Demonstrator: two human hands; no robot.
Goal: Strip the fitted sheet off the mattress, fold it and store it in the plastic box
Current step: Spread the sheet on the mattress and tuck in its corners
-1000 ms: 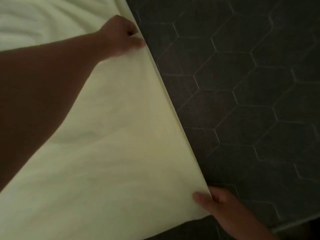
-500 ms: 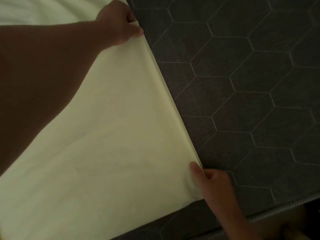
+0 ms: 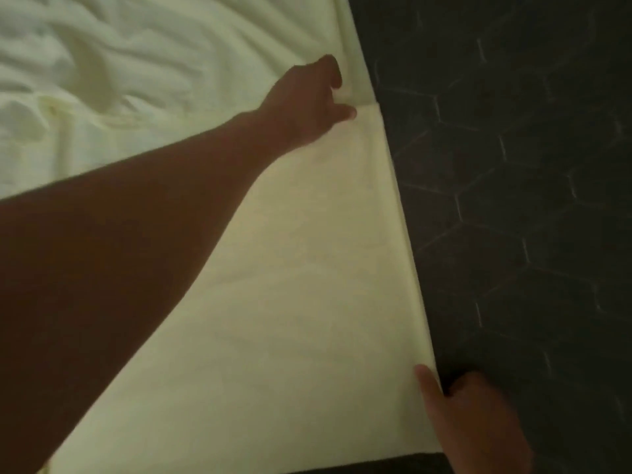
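Observation:
The pale yellow fitted sheet (image 3: 301, 302) lies spread over the left of the dark grey mattress (image 3: 513, 200), which has a hexagon quilt pattern. A smooth folded layer sits near me, with a straight right edge. My left hand (image 3: 311, 100) reaches across and pinches the far corner of that folded layer. My right hand (image 3: 472, 415) holds the near right corner, thumb on top of the cloth. The plastic box is not in view.
Rumpled, creased sheet (image 3: 119, 63) covers the far left. The mattress's near edge (image 3: 376, 468) runs along the bottom of the view. Bare mattress fills the right side.
The view has shifted, and more rumpled sheet shows at the far left. My left hand now sits on the sheet at the fold's far corner. Both hands keep their corners.

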